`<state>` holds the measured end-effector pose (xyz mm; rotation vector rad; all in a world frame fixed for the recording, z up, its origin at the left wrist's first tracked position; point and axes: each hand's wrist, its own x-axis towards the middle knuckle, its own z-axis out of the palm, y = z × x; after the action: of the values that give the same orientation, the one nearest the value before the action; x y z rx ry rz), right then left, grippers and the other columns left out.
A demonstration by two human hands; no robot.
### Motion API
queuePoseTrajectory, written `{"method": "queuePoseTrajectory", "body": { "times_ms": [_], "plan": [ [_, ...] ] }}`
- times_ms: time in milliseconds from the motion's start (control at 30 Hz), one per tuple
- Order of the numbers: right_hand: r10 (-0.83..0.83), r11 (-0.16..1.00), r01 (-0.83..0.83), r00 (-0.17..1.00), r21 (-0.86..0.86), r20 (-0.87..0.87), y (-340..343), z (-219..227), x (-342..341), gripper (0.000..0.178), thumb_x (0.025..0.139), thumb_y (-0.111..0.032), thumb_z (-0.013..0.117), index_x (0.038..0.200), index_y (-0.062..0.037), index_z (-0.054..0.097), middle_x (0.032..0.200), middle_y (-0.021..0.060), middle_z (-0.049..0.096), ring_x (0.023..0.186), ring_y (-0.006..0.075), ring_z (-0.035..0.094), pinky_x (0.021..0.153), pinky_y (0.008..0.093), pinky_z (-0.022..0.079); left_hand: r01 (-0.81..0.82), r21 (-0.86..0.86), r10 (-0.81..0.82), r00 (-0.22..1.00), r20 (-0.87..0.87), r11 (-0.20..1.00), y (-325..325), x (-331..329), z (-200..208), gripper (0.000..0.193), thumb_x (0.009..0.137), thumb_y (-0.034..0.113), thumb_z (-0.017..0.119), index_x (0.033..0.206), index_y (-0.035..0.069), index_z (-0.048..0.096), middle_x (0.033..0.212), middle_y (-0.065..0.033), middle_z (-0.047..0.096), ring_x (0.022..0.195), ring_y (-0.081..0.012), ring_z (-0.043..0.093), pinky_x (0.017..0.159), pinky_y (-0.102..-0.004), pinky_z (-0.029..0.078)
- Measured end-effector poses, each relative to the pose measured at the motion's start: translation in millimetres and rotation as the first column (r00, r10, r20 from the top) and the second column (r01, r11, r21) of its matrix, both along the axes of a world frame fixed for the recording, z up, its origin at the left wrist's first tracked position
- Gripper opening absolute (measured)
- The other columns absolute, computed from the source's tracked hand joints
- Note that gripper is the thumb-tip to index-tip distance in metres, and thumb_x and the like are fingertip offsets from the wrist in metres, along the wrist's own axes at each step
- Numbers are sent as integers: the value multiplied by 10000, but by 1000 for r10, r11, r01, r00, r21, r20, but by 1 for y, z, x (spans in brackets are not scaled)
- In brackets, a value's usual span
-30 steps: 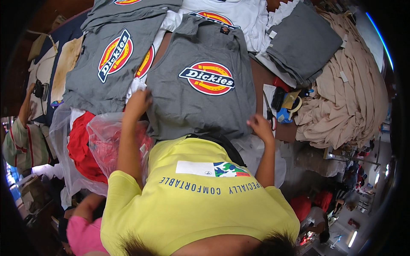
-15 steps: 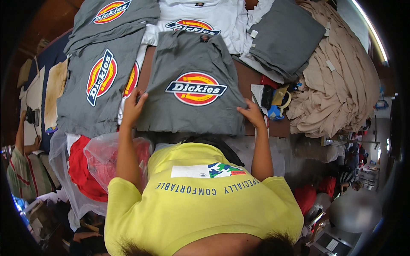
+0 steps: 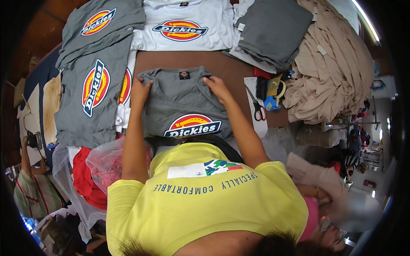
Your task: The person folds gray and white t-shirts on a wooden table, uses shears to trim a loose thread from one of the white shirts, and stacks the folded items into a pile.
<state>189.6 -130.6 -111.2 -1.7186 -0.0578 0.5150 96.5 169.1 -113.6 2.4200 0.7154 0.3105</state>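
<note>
My left hand (image 3: 141,88) pinching grey shirt (image 3: 184,101) at upper left corner; my right hand (image 3: 218,88) pinching upper right; scissors (image 3: 260,113) right of shirt.

Garment workshop | stacked printed shirts (image 3: 92,91) | beige cloth (image 3: 329,70) (quite heaped) | scissors (image 3: 257,107)

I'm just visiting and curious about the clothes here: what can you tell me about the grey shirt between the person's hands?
The grey shirt looks like soft, creased fabric. It is spread over the brown table, neckline away from the person, a small dark label inside the neck. Nearer the person is a large red, yellow, white and navy emblem, its bottom out of sight. The left hand and right hand grip its far corners.
</note>
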Motion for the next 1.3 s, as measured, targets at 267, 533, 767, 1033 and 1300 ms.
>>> {"method": "queuePoseTrajectory", "body": {
  "times_ms": [267,533,767,1033,1300],
  "plan": [
    [490,523,244,698,817,-522,-25,-10,2,364,855,-388,572,978,-47,550,809,39,593,674,182,551,641,346,458,17,-250,-37,996,-76,968,17,-13,-23,415,706,207,728,1006,-1,529,902,-140,597,797,-243,590,739,-363,479],
    [-77,736,465,780,492,-621,-159,47,-152,363,856,-224,590,1148,-19,528,1113,94,596,1054,217,548,962,360,389,110,-988,-56,993,104,110,-57,-164,51,264,726,-36,617,985,12,605,918,-58,642,846,-161,615,809,-307,478],
    [-270,759,423,896,495,-352,-188,77,-187,408,775,-218,700,1093,-7,554,1038,83,611,1043,200,549,937,350,400,155,-900,-199,977,78,408,-53,-178,78,222,752,115,709,926,12,616,859,-43,636,736,-108,570,699,-242,448],
    [-40,731,281,928,622,-372,-182,94,-191,330,796,-239,674,1007,1,592,901,131,643,823,280,637,793,407,496,180,-918,-353,883,310,-354,-61,-186,80,413,749,228,723,1020,-39,564,944,-137,641,899,-271,618,832,-398,479],
    [-246,566,280,955,775,-166,-205,125,-190,333,748,-147,704,1019,6,582,993,117,634,936,264,613,874,417,462,471,-850,-9,876,483,236,5,-236,87,528,743,340,717,1031,-78,570,957,-176,622,896,-278,610,870,-374,442]
  ]
}}
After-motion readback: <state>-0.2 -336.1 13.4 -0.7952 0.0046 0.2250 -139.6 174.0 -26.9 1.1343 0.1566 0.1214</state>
